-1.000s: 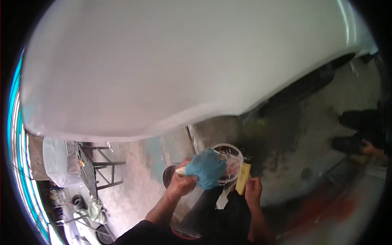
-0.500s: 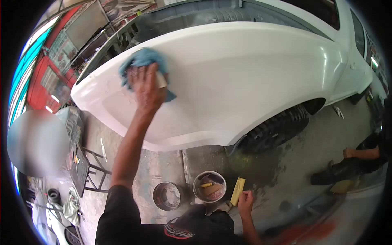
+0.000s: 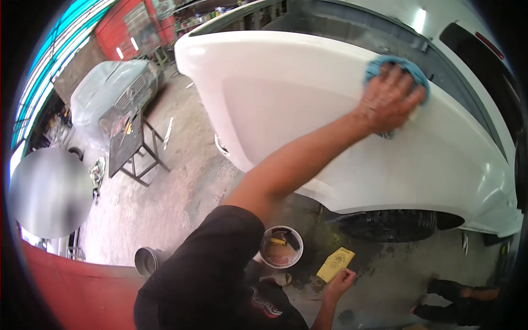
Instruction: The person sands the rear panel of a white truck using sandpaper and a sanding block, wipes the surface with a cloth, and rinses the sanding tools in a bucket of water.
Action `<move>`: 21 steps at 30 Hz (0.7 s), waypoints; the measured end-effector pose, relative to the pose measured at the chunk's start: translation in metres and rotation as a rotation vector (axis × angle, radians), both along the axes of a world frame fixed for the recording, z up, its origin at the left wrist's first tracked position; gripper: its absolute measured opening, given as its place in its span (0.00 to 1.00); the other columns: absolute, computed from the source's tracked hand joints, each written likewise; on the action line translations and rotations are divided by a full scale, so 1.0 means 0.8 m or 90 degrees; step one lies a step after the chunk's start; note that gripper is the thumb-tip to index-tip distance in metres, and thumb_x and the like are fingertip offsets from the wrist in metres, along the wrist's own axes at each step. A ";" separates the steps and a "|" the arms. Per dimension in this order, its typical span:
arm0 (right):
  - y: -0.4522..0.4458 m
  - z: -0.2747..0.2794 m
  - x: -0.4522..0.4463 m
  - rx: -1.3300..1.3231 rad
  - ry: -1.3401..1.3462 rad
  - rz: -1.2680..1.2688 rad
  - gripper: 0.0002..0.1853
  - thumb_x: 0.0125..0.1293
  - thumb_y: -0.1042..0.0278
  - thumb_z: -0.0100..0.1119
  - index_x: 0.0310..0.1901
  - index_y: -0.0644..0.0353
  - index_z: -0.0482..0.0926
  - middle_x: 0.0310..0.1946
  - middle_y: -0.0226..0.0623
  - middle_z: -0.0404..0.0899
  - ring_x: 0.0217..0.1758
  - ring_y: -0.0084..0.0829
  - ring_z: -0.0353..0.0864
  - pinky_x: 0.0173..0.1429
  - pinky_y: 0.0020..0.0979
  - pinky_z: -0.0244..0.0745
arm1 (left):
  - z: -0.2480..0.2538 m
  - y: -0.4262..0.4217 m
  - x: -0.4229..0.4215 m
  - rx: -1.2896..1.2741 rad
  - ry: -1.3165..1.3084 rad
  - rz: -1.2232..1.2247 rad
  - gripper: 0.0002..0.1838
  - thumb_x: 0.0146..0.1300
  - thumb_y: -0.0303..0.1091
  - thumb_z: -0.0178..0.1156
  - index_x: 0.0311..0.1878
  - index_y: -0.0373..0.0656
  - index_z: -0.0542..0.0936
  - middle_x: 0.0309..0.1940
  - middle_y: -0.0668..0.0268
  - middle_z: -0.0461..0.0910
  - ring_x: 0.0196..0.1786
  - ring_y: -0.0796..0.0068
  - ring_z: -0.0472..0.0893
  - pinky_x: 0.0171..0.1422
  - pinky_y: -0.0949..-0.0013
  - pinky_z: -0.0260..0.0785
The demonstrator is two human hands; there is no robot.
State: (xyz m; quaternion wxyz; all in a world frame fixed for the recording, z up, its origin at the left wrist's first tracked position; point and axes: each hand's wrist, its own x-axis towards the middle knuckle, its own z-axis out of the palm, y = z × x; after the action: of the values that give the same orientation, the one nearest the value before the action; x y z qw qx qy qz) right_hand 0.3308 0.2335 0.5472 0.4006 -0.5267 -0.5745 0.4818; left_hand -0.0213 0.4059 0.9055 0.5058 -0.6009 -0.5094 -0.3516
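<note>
My left hand presses a blue cloth against the white truck bed side panel, near its top edge. The fingers are bent over the bunched cloth, and part of it is hidden beneath them. Low in the view, my right hand pinches the lower edge of a yellow printed sheet; its exact kind I cannot tell. To the left of that hand stands a white bucket with a small yellow piece and a dark piece inside.
A metal bowl is partly hidden by my sleeve. Under the panel is a black tyre. A dark metal table and a plastic-covered car stand at left. Another person's dark-clothed legs show at lower right.
My left hand and the cloth have moved right along the panel, up near its top edge. The view has shifted, and more of the yellow sheet's printed face shows in my right hand.
</note>
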 end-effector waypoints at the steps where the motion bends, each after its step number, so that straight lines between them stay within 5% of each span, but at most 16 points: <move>1: 0.002 0.004 -0.002 -0.005 0.018 -0.016 0.07 0.73 0.70 0.50 0.39 0.64 0.68 0.34 0.35 0.70 0.37 0.25 0.70 0.45 0.31 0.71 | 0.006 -0.030 -0.025 0.014 -0.012 0.056 0.29 0.42 0.37 0.71 0.52 0.52 0.79 0.50 0.58 0.76 0.55 0.52 0.76 0.62 0.43 0.67; 4: 0.010 -0.008 0.005 -0.036 0.001 -0.014 0.06 0.72 0.71 0.49 0.40 0.64 0.68 0.37 0.35 0.70 0.36 0.26 0.70 0.45 0.31 0.72 | 0.020 -0.128 -0.120 0.038 -0.088 0.093 0.35 0.30 0.31 0.75 0.51 0.48 0.80 0.43 0.59 0.80 0.49 0.54 0.79 0.57 0.54 0.71; 8: 0.011 -0.012 0.012 0.023 -0.058 0.003 0.07 0.72 0.73 0.47 0.47 0.67 0.71 0.37 0.35 0.71 0.36 0.25 0.71 0.43 0.29 0.72 | 0.032 -0.265 -0.277 0.037 -0.115 0.227 0.33 0.46 0.36 0.66 0.60 0.41 0.76 0.50 0.52 0.81 0.54 0.49 0.79 0.63 0.51 0.68; 12: 0.016 0.008 -0.004 0.005 -0.039 0.030 0.16 0.73 0.76 0.46 0.60 0.70 0.71 0.41 0.36 0.75 0.39 0.24 0.74 0.45 0.28 0.73 | 0.052 -0.357 -0.345 0.096 -0.173 0.318 0.20 0.60 0.35 0.62 0.56 0.46 0.77 0.44 0.51 0.83 0.45 0.47 0.84 0.49 0.52 0.76; 18: 0.026 -0.007 -0.020 -0.252 0.226 0.103 0.19 0.74 0.79 0.45 0.63 0.71 0.73 0.52 0.40 0.80 0.49 0.27 0.81 0.53 0.30 0.77 | 0.066 -0.316 -0.298 0.065 -0.263 0.407 0.15 0.59 0.37 0.62 0.50 0.48 0.80 0.43 0.54 0.85 0.44 0.53 0.85 0.48 0.55 0.77; 21: 0.025 0.012 -0.043 -0.295 0.281 0.127 0.16 0.73 0.75 0.47 0.58 0.70 0.76 0.51 0.42 0.80 0.50 0.30 0.81 0.55 0.30 0.76 | 0.044 -0.218 -0.247 0.014 -0.072 0.275 0.26 0.54 0.36 0.67 0.57 0.40 0.78 0.50 0.54 0.83 0.53 0.53 0.83 0.58 0.54 0.74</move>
State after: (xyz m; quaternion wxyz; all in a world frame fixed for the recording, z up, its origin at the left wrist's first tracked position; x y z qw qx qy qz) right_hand 0.2966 0.2537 0.5572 0.3361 -0.4276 -0.3978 0.7389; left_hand -0.2185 0.2317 0.9407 0.5465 -0.4517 -0.6500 -0.2734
